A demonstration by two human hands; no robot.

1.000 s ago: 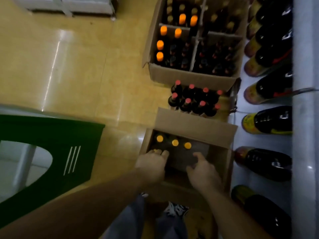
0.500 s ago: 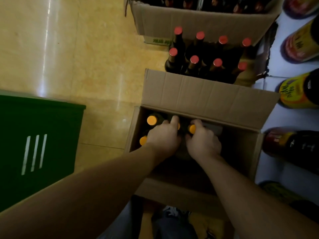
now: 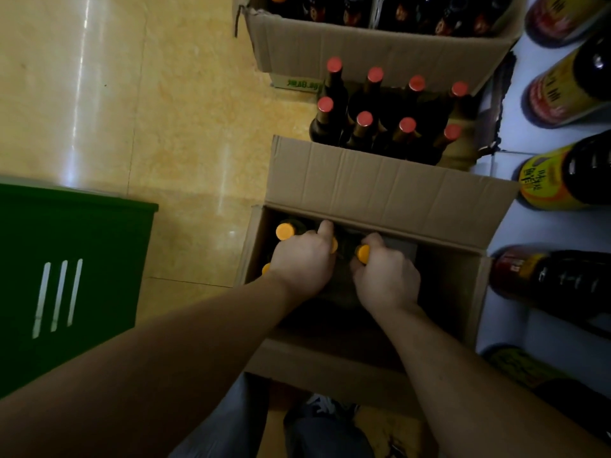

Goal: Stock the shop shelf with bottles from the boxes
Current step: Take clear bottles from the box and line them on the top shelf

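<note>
An open cardboard box (image 3: pixel 380 190) is seen from above on a yellow tiled floor (image 3: pixel 148 94), with a white shelf (image 3: pixel 542 228) along its right side. Dark orange-capped bottles (image 3: pixel 285 231) are stood upright in the box's far left corner. Only their round caps and shadowed shoulders are made out, and no label on them can be read.

The left hand (image 3: pixel 302 259) is closed over one neck. Its grip is wrapped round the bottle, a sliver of orange cap is shown beside the knuckles, and the forefinger is laid out towards the far wall. Just beside it, the grip of the right hand (image 3: pixel 385 276) is curled round a second neck, with the cap poking out of the fist.

Large dark shelf bottles (image 3: pixel 568 180) are laid on their sides on the shelf. Their yellow and red labels are printed with dark characters too blurred to be read.

Beyond the box's raised far flap, eight red-capped bottles (image 3: pixel 364 119) are grouped on the floor, and a second box (image 3: pixel 363 47) of bottles is placed behind them. Green lettering beneath it cannot be read. A green plastic container (image 3: pixel 82 246) with three white slots is set at the left.

A second earlier both hands were held loosely spread above the caps; now the necks are gripped. Little is changed since half a second ago.
</note>
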